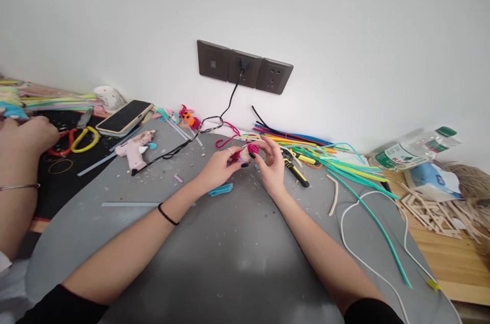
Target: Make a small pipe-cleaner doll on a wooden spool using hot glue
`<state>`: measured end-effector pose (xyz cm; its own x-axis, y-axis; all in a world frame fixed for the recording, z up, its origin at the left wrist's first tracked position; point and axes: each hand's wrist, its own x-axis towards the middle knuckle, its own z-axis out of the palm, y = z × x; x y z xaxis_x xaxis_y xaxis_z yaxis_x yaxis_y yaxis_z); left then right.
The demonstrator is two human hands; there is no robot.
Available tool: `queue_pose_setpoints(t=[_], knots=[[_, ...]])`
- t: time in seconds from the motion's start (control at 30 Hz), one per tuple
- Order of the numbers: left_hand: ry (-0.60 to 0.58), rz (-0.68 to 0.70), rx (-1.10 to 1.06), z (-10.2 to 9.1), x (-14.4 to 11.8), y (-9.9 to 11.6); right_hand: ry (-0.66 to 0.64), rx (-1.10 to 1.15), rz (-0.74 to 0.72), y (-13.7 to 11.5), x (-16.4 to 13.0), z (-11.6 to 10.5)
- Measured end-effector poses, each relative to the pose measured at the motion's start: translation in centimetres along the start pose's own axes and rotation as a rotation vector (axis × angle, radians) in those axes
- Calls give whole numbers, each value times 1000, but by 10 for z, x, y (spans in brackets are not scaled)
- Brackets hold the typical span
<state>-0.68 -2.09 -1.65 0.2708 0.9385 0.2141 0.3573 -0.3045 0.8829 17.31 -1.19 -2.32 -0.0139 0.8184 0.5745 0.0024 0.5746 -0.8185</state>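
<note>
Both of my hands meet over the middle of the grey table around a small magenta and cream fuzzy pipe-cleaner piece. My left hand pinches it from the left, with thumb and fingers closed on its lower side. From the right, my right hand curls its fingers and thumb onto the same piece, hiding part of it. Just below my left hand lies a folded blue pipe-cleaner piece. Behind my hands is a bent magenta pipe cleaner. Yellow-and-black pliers rest to the right of my right hand.
A corded pink glue gun lies left, near scissors and a phone. Another person's hand is at far left. Coloured pipe cleaners, a white cable and a bottle occupy the right.
</note>
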Motion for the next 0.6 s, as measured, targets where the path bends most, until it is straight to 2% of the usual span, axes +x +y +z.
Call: queue_pose_setpoints(t=[0.3, 0.47, 0.6], knots=[[41, -4, 25, 0, 0, -3, 4, 83, 11, 3, -4, 2], [56, 21, 84, -1, 1, -3, 38, -91, 16, 6, -4, 0], [54, 37, 112, -2, 1, -3, -7, -172, -41, 3, -2, -1]])
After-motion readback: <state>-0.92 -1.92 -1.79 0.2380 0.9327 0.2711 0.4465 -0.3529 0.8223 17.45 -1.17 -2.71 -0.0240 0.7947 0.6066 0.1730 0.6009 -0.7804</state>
